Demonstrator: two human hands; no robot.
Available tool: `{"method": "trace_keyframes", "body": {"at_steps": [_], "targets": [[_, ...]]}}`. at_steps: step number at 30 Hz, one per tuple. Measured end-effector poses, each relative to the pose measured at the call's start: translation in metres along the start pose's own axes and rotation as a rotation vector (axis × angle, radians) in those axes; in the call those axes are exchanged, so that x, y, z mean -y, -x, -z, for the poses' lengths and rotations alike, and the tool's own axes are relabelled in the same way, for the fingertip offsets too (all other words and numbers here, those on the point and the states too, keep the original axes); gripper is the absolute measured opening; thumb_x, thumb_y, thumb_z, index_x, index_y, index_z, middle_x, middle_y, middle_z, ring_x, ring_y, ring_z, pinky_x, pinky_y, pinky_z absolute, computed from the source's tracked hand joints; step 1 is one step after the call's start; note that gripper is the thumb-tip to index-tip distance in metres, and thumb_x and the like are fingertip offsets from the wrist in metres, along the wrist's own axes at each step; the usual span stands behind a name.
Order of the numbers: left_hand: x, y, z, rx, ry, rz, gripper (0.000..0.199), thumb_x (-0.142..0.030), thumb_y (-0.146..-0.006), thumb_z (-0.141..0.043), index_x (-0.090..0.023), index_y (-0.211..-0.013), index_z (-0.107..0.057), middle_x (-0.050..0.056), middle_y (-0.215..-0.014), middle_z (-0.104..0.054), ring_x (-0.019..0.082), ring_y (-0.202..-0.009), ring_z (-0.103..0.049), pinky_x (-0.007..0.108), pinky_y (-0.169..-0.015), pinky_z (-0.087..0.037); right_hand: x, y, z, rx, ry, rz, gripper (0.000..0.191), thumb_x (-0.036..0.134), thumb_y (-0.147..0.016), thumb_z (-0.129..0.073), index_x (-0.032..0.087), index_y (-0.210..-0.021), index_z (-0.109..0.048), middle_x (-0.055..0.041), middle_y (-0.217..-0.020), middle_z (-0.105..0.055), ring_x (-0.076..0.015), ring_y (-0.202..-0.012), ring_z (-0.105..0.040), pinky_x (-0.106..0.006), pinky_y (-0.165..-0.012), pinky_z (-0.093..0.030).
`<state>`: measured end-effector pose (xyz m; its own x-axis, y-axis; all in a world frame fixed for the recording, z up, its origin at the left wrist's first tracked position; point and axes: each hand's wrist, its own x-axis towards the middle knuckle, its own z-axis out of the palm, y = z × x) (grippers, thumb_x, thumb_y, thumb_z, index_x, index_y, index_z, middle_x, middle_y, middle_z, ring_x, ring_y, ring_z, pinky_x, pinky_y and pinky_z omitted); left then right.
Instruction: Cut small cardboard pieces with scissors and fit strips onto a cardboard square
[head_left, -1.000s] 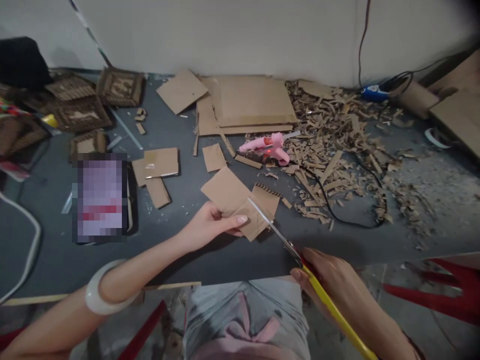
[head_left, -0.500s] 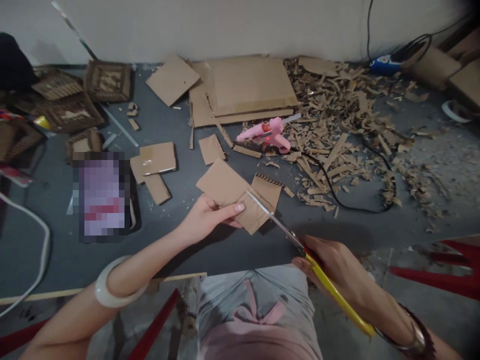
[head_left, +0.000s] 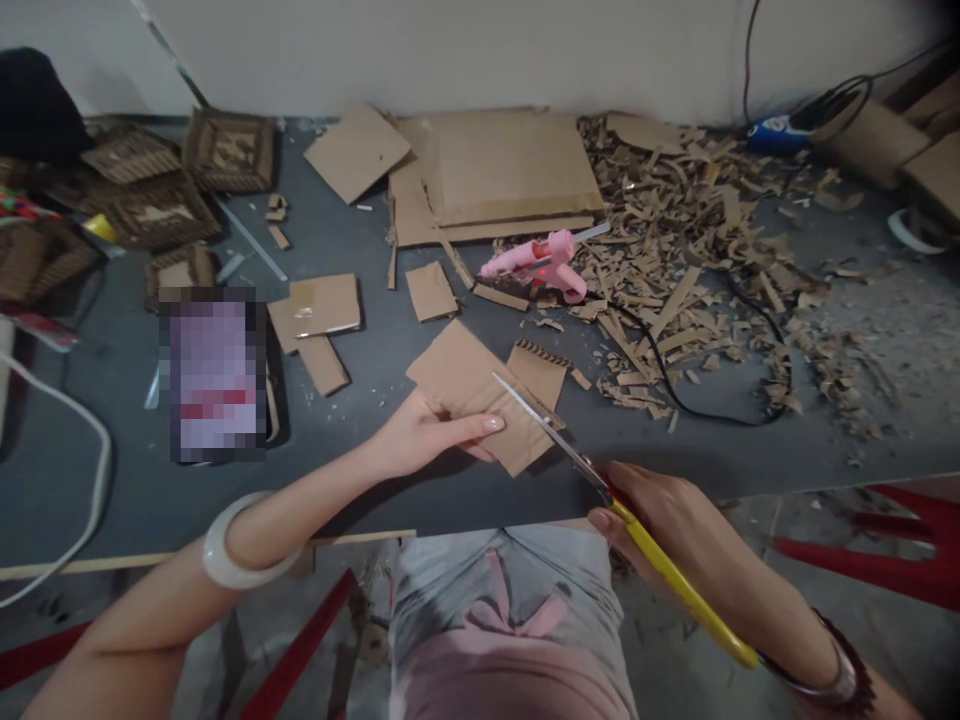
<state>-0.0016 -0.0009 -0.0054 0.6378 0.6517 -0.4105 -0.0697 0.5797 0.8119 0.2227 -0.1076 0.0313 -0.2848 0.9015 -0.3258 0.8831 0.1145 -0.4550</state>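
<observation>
My left hand (head_left: 431, 430) pinches a flat piece of cardboard (head_left: 461, 375), its thumb on top and the fingers underneath. In my right hand (head_left: 660, 510) is a pair of scissors (head_left: 675, 585) with yellow handles. The scissor blades lie across the right part of that cardboard, tips pointing up and left; I cannot tell how far they are apart. Just behind the blades, a smaller cardboard piece (head_left: 538, 372) with a corrugated strip along its top edge lies on the table. A pink glue gun (head_left: 551, 265) rests beyond it, its small red light on.
Cardboard shreds (head_left: 697, 250) are heaped at the back right, with a black cord running through. Large cardboard sheets (head_left: 517, 165) lie at the back. On the left are a blurred-out phone (head_left: 217, 375), small cardboard pieces (head_left: 326, 305), and corrugated frames (head_left: 229, 150). The table (head_left: 360, 480) ends before my lap.
The view has shifted slightly, so the table's contents sit a little further right. My left hand still holds the cardboard, and the scissors remain across it in nearly the same place.
</observation>
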Motion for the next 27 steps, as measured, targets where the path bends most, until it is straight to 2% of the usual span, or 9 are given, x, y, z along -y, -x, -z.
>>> {"method": "trace_keyframes", "body": {"at_steps": [6,10,15,21,27], "targets": [[0.0002,0.0001,-0.0003,-0.029,-0.01,0.019,0.047,-0.036,-0.06,-0.078,-0.011,-0.096,-0.062,0.007,-0.087,-0.071,0.02,-0.076,-0.068,0.025,-0.06,-0.06,0.003,0.0001,0.0001,-0.066,0.007,0.005,0.042,0.048,-0.093,-0.024,0.021,-0.068,-0.045,-0.0025,-0.058,-0.056,-0.0123,-0.041,-0.05,-0.024,-0.042,-0.029],[-0.0008,0.0004,-0.0003,-0.041,-0.024,0.033,0.047,-0.037,-0.061,-0.078,-0.011,-0.096,-0.062,0.008,-0.087,-0.071,0.02,-0.076,-0.069,0.024,-0.058,-0.06,0.0061,-0.0018,-0.0021,-0.142,0.014,0.009,0.043,0.05,-0.092,-0.023,0.023,-0.063,-0.037,-0.0008,-0.05,-0.052,-0.0113,-0.036,-0.046,-0.023,-0.039,-0.026],[-0.0031,0.0018,0.0008,-0.031,-0.063,0.039,0.051,-0.042,-0.058,-0.079,-0.011,-0.096,-0.063,0.008,-0.089,-0.071,0.022,-0.078,-0.069,0.027,-0.06,-0.061,0.0058,-0.0002,-0.0058,-0.11,-0.003,-0.005,0.041,0.051,-0.091,-0.024,0.023,-0.063,-0.034,-0.0007,-0.05,-0.051,-0.0122,-0.038,-0.048,-0.023,-0.04,-0.026],[-0.0011,0.0034,-0.0013,0.011,-0.068,0.044,0.046,-0.038,-0.06,-0.078,-0.011,-0.095,-0.063,0.007,-0.084,-0.071,0.02,-0.073,-0.069,0.029,-0.063,-0.061,0.0088,0.0047,-0.0083,-0.178,0.134,0.038,0.034,0.045,-0.092,-0.024,0.022,-0.071,-0.039,-0.0012,-0.056,-0.051,-0.0148,-0.042,-0.049,-0.024,-0.043,-0.029],[0.0015,0.003,-0.0023,0.033,-0.031,0.046,0.045,-0.036,-0.06,-0.078,-0.011,-0.094,-0.063,0.006,-0.083,-0.071,0.019,-0.072,-0.068,0.028,-0.062,-0.06,0.0061,0.0014,-0.0071,-0.116,0.136,-0.004,0.041,0.048,-0.092,-0.024,0.02,-0.071,-0.045,-0.0036,-0.059,-0.056,-0.0143,-0.046,-0.053,-0.023,-0.044,-0.031]]}}
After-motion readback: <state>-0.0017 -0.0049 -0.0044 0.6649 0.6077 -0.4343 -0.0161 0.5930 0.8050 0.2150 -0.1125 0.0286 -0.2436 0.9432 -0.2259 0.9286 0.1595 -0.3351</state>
